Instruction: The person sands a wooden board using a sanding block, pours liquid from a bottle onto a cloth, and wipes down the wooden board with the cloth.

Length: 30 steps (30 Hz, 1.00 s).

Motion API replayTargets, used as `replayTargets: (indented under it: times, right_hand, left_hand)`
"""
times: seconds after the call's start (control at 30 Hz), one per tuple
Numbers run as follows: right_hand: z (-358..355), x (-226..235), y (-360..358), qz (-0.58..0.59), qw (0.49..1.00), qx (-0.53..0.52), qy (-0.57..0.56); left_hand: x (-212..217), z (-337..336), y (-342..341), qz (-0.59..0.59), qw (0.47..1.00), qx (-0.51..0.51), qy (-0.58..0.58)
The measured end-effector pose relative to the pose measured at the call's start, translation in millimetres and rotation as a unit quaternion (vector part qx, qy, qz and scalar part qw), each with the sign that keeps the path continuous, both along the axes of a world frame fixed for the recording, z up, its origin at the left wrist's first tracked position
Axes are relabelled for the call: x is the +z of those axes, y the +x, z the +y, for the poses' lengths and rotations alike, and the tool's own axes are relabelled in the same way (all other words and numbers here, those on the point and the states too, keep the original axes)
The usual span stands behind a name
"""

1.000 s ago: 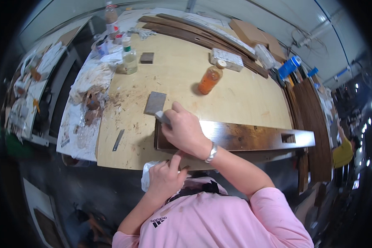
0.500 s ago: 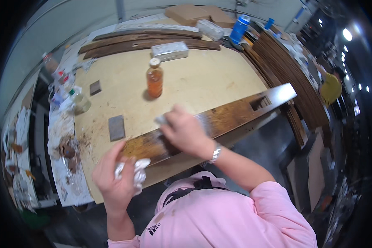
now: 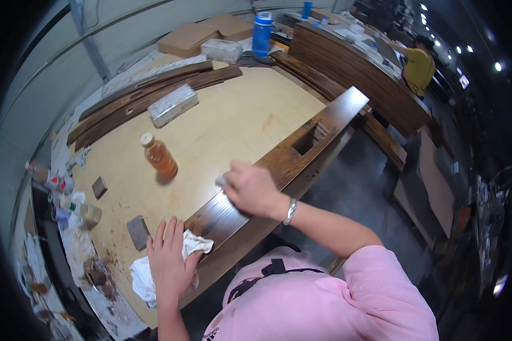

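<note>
A long brown wooden board [image 3: 213, 216] lies along the near edge of the worktable, its surface dark and shiny between my hands. My right hand [image 3: 250, 188] is closed on a small pale wad [image 3: 221, 181], mostly hidden by the fingers, and is over the board's middle. At the near left end rests my left hand [image 3: 170, 256], fingers stretched out and apart. A crumpled white cloth [image 3: 197, 243] lies under its palm and thumb, showing on both sides. Farther along, a rectangular slot [image 3: 308, 141] cuts through the board. A capped bottle of orange-brown liquid [image 3: 160, 156] stands beyond the hands.
Two grey-brown blocks, a larger one [image 3: 137, 232] and a smaller one [image 3: 99, 187], lie on the left. A wrapped brick-shaped block [image 3: 173, 105] and dark wood strips [image 3: 148, 94] lie behind. Stacked brown boards [image 3: 352, 79] stand right; a person in yellow [image 3: 418, 71] works beyond.
The view has turned, so the table appears rotated. My left hand has straightened from a curled hold near the cloth to lying flat over it. My right hand remains over the board with the wad.
</note>
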State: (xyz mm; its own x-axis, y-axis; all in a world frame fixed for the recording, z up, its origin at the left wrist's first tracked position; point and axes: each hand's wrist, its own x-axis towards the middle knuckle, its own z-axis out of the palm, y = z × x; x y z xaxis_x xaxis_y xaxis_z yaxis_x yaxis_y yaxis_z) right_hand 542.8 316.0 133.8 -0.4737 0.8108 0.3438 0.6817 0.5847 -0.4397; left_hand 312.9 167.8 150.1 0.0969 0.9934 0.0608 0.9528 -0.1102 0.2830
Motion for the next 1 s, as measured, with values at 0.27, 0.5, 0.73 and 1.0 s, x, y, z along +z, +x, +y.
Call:
replayTargets:
  times: [0.27, 0.5, 0.73, 1.0]
  right_hand:
    - [124, -18, 168, -0.066, 0.97, -0.231, 0.039]
    - [184, -20, 254, -0.031, 0.974, -0.222, 0.027]
    - [210, -17, 316, -0.01, 0.993, -0.097, 0.061]
    - [277, 2, 397, 0.015, 0.984, -0.172, 0.035]
  left_hand:
    - [3, -1, 6, -0.018, 0.999, 0.044, 0.003]
    - [-16, 6, 9, -0.092, 0.97, 0.22, 0.043]
    - [-54, 2, -14, -0.134, 0.916, 0.371, 0.07]
    - [-68, -3, -43, -0.017, 0.918, 0.39, 0.071]
